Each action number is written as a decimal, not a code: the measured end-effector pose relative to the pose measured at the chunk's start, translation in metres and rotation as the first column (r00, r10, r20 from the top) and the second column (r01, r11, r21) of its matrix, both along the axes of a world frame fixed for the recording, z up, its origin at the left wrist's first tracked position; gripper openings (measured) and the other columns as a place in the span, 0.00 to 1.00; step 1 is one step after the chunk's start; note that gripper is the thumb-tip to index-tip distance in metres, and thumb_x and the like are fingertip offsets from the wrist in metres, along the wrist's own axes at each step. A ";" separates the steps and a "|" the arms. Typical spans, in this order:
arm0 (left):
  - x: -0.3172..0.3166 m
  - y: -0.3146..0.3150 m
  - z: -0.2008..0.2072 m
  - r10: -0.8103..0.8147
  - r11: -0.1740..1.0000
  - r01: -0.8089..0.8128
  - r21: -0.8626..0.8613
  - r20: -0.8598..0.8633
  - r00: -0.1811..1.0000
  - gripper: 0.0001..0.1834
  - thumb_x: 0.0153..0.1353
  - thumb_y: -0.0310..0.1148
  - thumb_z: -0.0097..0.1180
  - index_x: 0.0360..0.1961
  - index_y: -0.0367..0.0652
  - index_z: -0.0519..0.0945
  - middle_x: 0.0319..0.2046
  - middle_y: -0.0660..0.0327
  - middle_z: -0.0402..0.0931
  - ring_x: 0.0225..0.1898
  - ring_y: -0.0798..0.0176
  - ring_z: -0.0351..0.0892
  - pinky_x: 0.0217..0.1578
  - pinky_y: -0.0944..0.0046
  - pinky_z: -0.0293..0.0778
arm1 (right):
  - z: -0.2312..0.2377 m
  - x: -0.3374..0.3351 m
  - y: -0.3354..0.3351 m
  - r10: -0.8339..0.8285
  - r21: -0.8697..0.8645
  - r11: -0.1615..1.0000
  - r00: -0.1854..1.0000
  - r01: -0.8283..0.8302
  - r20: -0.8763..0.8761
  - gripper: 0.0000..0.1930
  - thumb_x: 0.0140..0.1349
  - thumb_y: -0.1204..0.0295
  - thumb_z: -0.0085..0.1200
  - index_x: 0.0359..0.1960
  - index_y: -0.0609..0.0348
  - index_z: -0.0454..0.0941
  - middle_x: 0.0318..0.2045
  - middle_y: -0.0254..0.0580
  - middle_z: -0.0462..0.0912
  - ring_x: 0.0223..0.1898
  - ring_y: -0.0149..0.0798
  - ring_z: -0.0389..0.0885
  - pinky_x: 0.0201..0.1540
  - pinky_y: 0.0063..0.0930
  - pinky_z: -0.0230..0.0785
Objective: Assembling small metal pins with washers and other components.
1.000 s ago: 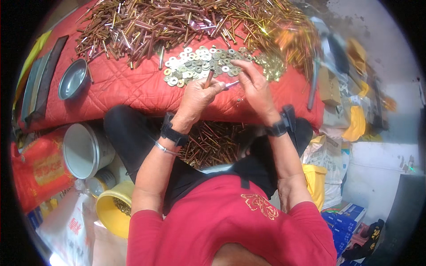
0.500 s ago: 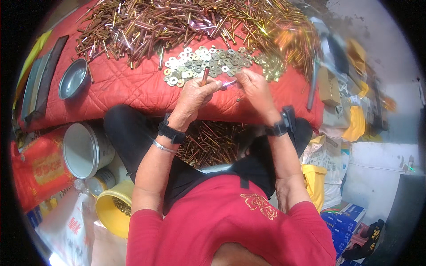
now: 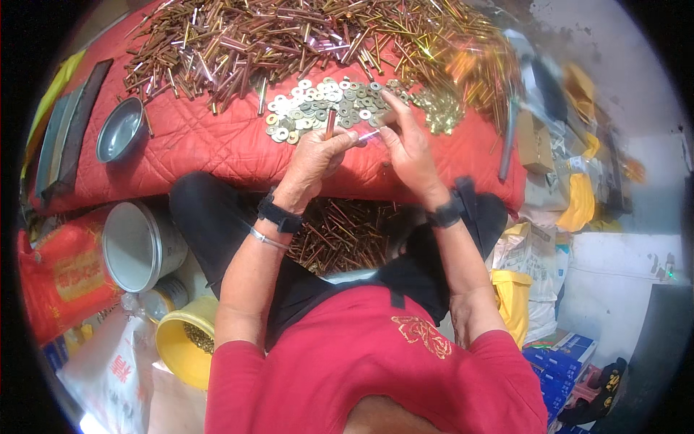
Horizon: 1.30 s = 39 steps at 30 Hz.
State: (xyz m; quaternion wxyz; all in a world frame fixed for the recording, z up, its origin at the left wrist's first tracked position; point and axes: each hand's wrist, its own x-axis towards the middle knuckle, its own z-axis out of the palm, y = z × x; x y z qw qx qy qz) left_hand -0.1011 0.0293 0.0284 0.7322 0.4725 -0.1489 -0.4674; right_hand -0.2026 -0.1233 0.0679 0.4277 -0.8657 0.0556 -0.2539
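Between left grip (image 3: 316, 158) and right grip (image 3: 415, 155): slim shiny rod (image 3: 369, 135).

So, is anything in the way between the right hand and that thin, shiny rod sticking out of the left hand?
Nothing visible: the right hand is right at the free end of the thin, shiny rod, perhaps touching. The silvery, ring-shaped metal washers lie beyond it, not between.

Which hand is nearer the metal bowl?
Left. The left hand is to the right of the metal bowl, apart from it; the right hand is farther right, beyond the left.
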 end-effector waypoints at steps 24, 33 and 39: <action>-0.001 -0.001 -0.003 -0.036 0.999 0.036 0.021 0.031 0.999 0.09 0.61 0.35 0.56 0.33 0.41 0.81 0.12 0.78 0.58 0.11 0.81 0.50 0.13 0.75 0.42 | -0.005 0.002 -0.006 0.012 -0.134 0.991 1.000 -0.010 0.021 0.18 0.64 0.72 0.49 0.56 0.56 0.70 0.44 0.51 0.80 0.43 0.49 0.80 0.46 0.36 0.71; -0.005 -0.006 -0.006 -0.024 0.999 0.023 0.049 0.019 1.000 0.10 0.62 0.35 0.56 0.32 0.39 0.81 0.12 0.78 0.57 0.11 0.81 0.50 0.13 0.75 0.43 | -0.012 0.002 -0.017 0.087 0.015 0.996 0.988 -0.086 -0.130 0.17 0.64 0.72 0.50 0.55 0.57 0.72 0.39 0.40 0.77 0.37 0.36 0.76 0.42 0.29 0.69; 0.002 -0.003 -0.008 -0.030 0.999 0.031 0.017 -0.025 0.999 0.10 0.62 0.35 0.55 0.32 0.39 0.81 0.12 0.78 0.58 0.10 0.81 0.49 0.12 0.75 0.43 | -0.016 0.003 -0.013 0.057 -0.167 0.985 0.990 -0.035 0.126 0.14 0.68 0.69 0.46 0.53 0.58 0.75 0.30 0.37 0.77 0.32 0.32 0.75 0.36 0.26 0.69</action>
